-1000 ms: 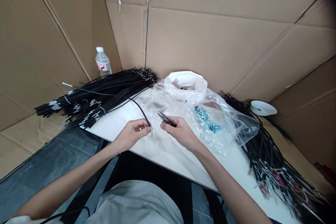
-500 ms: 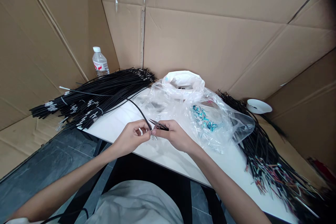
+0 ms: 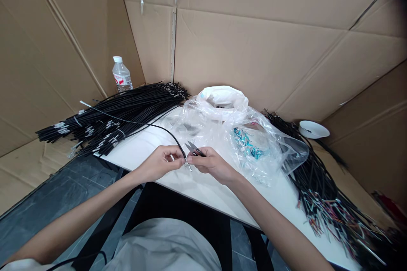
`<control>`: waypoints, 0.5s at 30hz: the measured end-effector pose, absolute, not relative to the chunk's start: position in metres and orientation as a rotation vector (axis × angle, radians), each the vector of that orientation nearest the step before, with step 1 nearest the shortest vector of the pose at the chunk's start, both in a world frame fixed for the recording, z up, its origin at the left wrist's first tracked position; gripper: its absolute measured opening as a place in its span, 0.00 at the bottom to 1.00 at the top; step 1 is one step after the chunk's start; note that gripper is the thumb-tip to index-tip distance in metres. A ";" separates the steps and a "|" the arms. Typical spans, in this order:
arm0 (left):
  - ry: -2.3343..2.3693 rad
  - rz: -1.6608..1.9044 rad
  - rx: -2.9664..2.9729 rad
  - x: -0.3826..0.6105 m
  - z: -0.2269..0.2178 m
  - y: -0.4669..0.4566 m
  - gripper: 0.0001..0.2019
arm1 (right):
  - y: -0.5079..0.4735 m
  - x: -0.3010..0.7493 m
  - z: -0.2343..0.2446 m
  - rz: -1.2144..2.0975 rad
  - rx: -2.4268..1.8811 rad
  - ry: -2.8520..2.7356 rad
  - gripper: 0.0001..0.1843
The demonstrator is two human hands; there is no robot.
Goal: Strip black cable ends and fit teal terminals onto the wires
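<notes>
My left hand point(image 3: 165, 161) pinches a black cable point(image 3: 170, 134) close to its stripped end, where short pale wires point(image 3: 189, 167) stick out. The rest of the cable arcs up and left over the heap, ending in a whitish tip. In my right hand point(image 3: 210, 161) is a small pair of dark scissors point(image 3: 194, 149), its blades pointing up and left and slightly apart. The right thumb and fingertips are at the wire end, close beside the left fingertips. Whether they touch the wires is too small to tell.
Bundled black cables point(image 3: 127, 114) lie on the table's left, with a water bottle point(image 3: 122, 75) behind. A clear plastic bag point(image 3: 251, 169) holds small blue pieces; a white bag point(image 3: 222, 93) stands behind. Cables with coloured wires point(image 3: 327, 203) and a white bowl point(image 3: 314, 128) are right. Cardboard walls enclose the table.
The scissor blades have parted a little and turned more upright. The cable end and pale wires now point down and right, and the cable's far tip has shifted right.
</notes>
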State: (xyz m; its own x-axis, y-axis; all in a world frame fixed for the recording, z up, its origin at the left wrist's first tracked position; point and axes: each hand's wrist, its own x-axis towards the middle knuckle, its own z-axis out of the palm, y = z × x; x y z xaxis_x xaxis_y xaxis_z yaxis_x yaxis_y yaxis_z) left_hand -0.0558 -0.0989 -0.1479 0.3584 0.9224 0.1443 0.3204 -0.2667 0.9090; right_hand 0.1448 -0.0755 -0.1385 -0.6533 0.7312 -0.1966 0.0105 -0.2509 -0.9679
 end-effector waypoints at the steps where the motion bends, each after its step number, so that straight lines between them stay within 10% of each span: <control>1: 1.093 0.890 1.802 -0.057 -0.148 -0.098 0.12 | -0.075 0.144 -0.140 1.976 -0.902 -1.512 0.18; 8: 1.148 0.886 2.163 -0.067 -0.134 -0.090 0.01 | -0.067 0.138 -0.138 1.953 -0.928 -1.490 0.15; 15: 1.093 0.984 1.661 -0.060 -0.133 -0.081 0.16 | -0.060 0.131 -0.133 1.787 -0.937 -1.425 0.17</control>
